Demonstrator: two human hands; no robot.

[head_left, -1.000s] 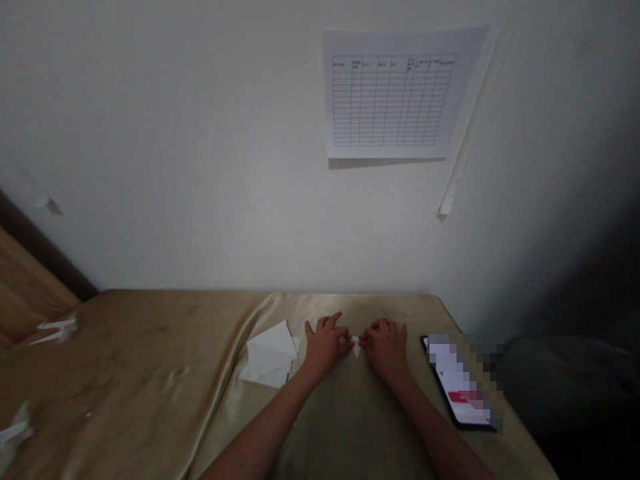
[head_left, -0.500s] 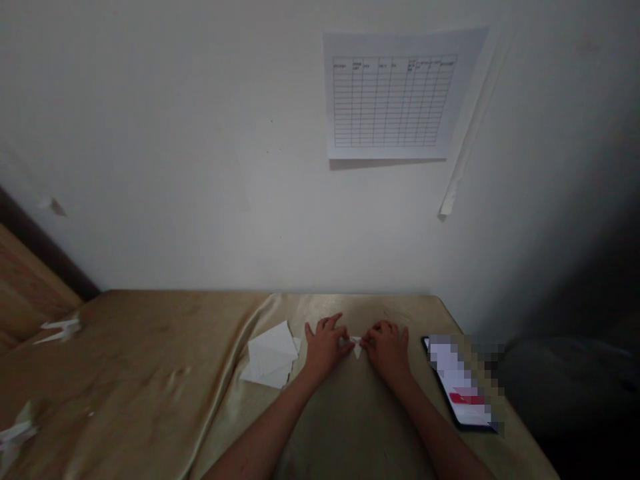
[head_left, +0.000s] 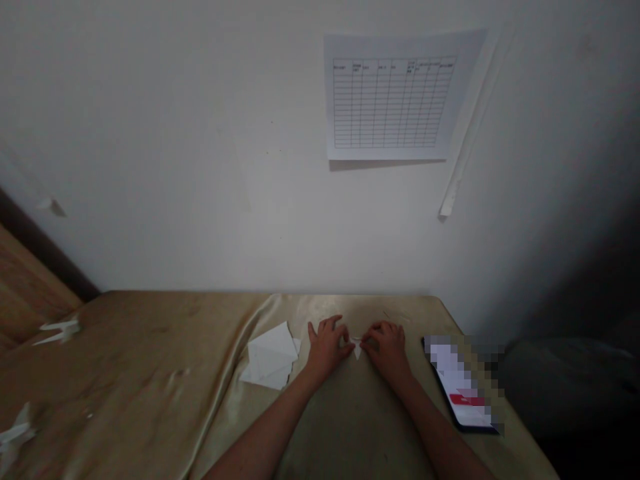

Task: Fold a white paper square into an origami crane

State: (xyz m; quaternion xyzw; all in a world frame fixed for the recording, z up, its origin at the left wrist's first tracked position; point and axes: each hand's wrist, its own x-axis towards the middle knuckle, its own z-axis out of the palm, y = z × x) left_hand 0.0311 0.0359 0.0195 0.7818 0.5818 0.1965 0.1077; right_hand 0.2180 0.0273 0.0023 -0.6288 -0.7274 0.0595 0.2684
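Note:
A small folded white paper with a point facing down lies between my hands on the gold cloth. My left hand pinches its left side between thumb and index finger, the other fingers raised. On its right side, my right hand grips it the same way, fingers curled. Just left of my left hand lies a loose pile of white paper sheets.
A phone lies on the cloth-covered table at the right. Folded white paper pieces are at the far left. A printed table sheet hangs on the wall behind.
My fingers have shifted very slightly on the small folded paper, and its upper edge looks a little more bowed. The paper pile and phone have stayed in place.

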